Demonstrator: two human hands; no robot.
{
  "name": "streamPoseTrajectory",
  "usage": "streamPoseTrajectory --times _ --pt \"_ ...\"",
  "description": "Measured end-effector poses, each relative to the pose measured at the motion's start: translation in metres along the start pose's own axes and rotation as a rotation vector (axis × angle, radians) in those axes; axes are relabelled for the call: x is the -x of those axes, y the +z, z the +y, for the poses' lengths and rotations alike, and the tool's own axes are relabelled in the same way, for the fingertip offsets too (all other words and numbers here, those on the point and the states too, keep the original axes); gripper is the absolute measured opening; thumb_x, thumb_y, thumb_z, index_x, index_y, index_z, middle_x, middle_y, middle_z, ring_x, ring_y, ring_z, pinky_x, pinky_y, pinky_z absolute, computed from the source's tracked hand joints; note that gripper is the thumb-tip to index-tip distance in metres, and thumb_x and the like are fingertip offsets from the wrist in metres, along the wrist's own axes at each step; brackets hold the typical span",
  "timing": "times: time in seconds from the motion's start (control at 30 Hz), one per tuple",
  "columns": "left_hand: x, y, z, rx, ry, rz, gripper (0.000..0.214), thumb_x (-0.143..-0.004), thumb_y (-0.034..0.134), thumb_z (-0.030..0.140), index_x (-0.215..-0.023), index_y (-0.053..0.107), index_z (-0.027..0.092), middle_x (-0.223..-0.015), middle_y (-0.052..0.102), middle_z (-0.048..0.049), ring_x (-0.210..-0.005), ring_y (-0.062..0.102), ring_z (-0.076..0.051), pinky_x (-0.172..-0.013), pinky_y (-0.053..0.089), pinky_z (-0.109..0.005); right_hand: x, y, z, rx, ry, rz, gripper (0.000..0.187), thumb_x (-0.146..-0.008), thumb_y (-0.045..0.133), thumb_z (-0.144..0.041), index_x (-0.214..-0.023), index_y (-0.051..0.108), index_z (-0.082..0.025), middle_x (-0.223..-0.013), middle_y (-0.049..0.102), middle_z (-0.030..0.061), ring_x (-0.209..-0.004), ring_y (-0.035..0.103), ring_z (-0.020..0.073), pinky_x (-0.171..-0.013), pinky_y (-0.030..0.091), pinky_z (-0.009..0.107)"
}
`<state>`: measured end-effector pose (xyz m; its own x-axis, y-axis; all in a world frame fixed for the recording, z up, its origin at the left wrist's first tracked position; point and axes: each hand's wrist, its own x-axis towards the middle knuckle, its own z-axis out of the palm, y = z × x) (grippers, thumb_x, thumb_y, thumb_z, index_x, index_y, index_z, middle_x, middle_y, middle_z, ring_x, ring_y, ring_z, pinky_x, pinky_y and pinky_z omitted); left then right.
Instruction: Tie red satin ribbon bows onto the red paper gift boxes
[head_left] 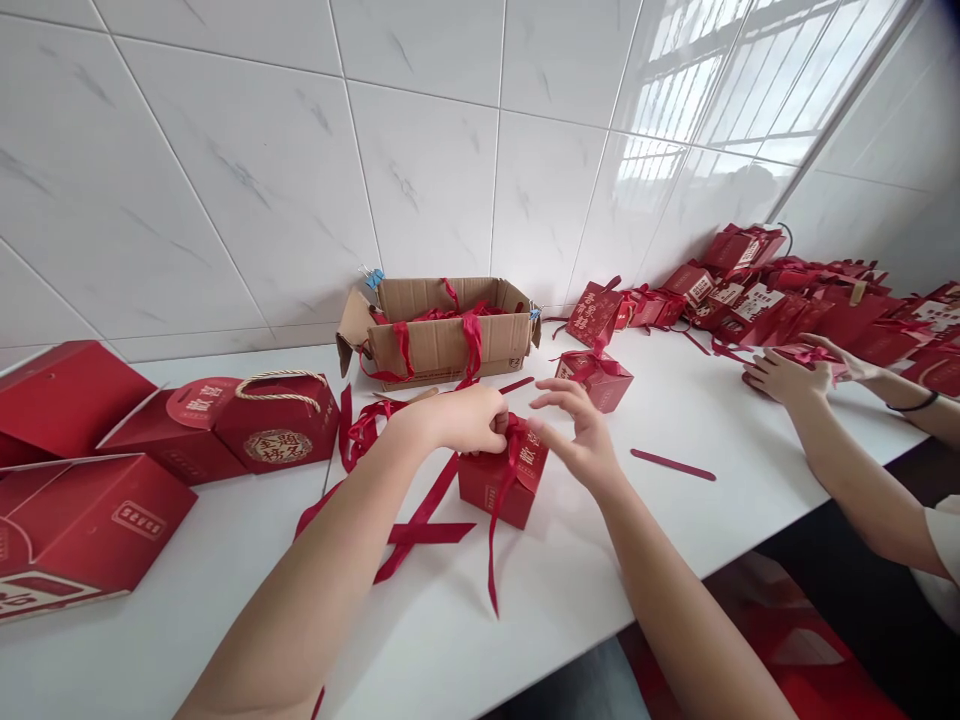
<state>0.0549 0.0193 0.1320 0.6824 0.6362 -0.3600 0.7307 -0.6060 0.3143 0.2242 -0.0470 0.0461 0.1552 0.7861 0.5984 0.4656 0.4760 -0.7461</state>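
A small red gift box [499, 490] with pale lettering stands on the white table, and a red ribbon [504, 500] is gathered at its top with one tail hanging down the front. My left hand [472, 418] is closed over the top of this box, its fingers curled on the ribbon. To the right, my right hand [576, 435] has its fingers spread and bent, the thumb close to the ribbon. Nothing shows in its grasp. Loose red ribbons [420, 530] lie crossed beside the box, partly under my left forearm.
Behind stands a cardboard box [450, 348] with ribbons over its rim. Larger red boxes [277, 430] are at left. Another ribboned box [596, 380] and a dark red strip [673, 464] lie rightward. A co-worker's hands [795, 375] hold a box near the heap of red boxes [757, 300].
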Motion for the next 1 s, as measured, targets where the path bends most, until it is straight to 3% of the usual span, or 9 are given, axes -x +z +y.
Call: streamPoseTrajectory --times 0.1,0.23,0.37,0.43,0.6,0.7,0.8,0.9,1.0 --pt "0.0001 -0.0005 -0.0009 0.026 0.016 -0.003 0.013 -0.070 0.051 0.033 -0.075 0.052 0.021 -0.078 0.064 -0.0032 -0.064 0.056 -0.018 -0.049 0.035 -0.028 0.0009 0.0015 -0.0003 0.087 -0.072 -0.049 0.004 -0.075 0.070 -0.029 -0.076 0.068 -0.026 -0.112 0.062 0.0068 -0.110 0.053 0.0266 -0.097 0.038 0.048" --pt "-0.0002 -0.0012 -0.0013 0.036 0.019 0.004 0.013 -0.069 0.051 0.032 -0.077 0.053 0.022 -0.081 0.064 -0.0024 -0.066 0.057 -0.018 -0.050 0.036 -0.028 0.0012 0.0007 -0.0003 -0.068 0.020 0.103 0.012 -0.081 0.064 -0.032 -0.072 0.064 -0.023 -0.107 0.062 0.0071 -0.105 0.058 0.0238 -0.096 0.041 0.046" --pt "-0.0009 -0.0009 0.0000 0.002 0.000 0.008 0.013 -0.069 0.051 0.034 -0.072 0.050 0.021 -0.077 0.063 -0.0026 -0.062 0.054 -0.018 -0.048 0.035 -0.027 0.0010 0.0017 -0.0012 0.028 -0.038 -0.046 0.016 -0.074 0.071 -0.033 -0.088 0.067 -0.026 -0.116 0.060 0.0080 -0.115 0.052 0.0272 -0.101 0.036 0.049" --pt "-0.0007 -0.0007 0.0005 0.009 0.013 0.014 0.013 -0.068 0.050 0.033 -0.072 0.050 0.021 -0.076 0.063 -0.0022 -0.062 0.054 -0.018 -0.048 0.034 -0.027 0.0008 0.0025 -0.0008 0.074 -0.069 -0.073 0.013 -0.073 0.072 -0.032 -0.084 0.069 -0.026 -0.115 0.061 0.0075 -0.113 0.052 0.0270 -0.100 0.037 0.048" --pt "0.0009 -0.0001 0.0006 0.044 0.021 0.025 0.012 -0.067 0.050 0.032 -0.073 0.053 0.022 -0.077 0.064 -0.0017 -0.065 0.056 -0.019 -0.051 0.036 -0.027 -0.0007 -0.0014 0.0020 -0.229 0.115 0.070 0.023 -0.084 0.060 -0.038 -0.068 0.063 -0.021 -0.107 0.063 0.0074 -0.106 0.058 0.0235 -0.094 0.043 0.042" --pt "0.0011 0.0009 0.0003 0.036 0.026 0.029 0.012 -0.067 0.051 0.033 -0.070 0.051 0.022 -0.075 0.064 -0.0013 -0.063 0.056 -0.018 -0.050 0.036 -0.027 -0.0014 -0.0043 0.0010 -0.231 0.131 -0.018 0.019 -0.084 0.059 -0.042 -0.087 0.064 -0.024 -0.115 0.061 0.0073 -0.113 0.055 0.0247 -0.093 0.043 0.042" --pt "0.0004 0.0016 -0.0008 0.025 0.022 0.041 0.012 -0.067 0.051 0.034 -0.068 0.050 0.022 -0.072 0.063 -0.0012 -0.060 0.055 -0.018 -0.048 0.035 -0.028 -0.0011 -0.0037 -0.0001 -0.048 -0.001 -0.190 0.028 -0.076 0.069 -0.035 -0.103 0.063 -0.027 -0.119 0.060 0.0065 -0.113 0.054 0.0246 -0.095 0.042 0.042" --pt "-0.0007 0.0020 -0.0020 0.039 0.018 0.039 0.012 -0.067 0.051 0.034 -0.070 0.052 0.022 -0.074 0.065 -0.0013 -0.062 0.057 -0.019 -0.049 0.036 -0.027 -0.0011 -0.0009 0.0012 0.027 -0.062 -0.158 0.010 -0.080 0.065 -0.032 -0.077 0.065 -0.022 -0.103 0.065 0.0069 -0.096 0.059 0.0210 -0.085 0.046 0.037" --pt "-0.0014 0.0024 -0.0027 0.061 0.017 0.037 0.012 -0.066 0.051 0.033 -0.072 0.054 0.022 -0.077 0.067 -0.0020 -0.065 0.058 -0.019 -0.050 0.036 -0.027 -0.0018 0.0005 0.0018 -0.038 0.030 -0.147 0.020 -0.085 0.059 -0.035 -0.071 0.061 -0.021 -0.094 0.064 0.0072 -0.087 0.059 0.0188 -0.076 0.047 0.034"
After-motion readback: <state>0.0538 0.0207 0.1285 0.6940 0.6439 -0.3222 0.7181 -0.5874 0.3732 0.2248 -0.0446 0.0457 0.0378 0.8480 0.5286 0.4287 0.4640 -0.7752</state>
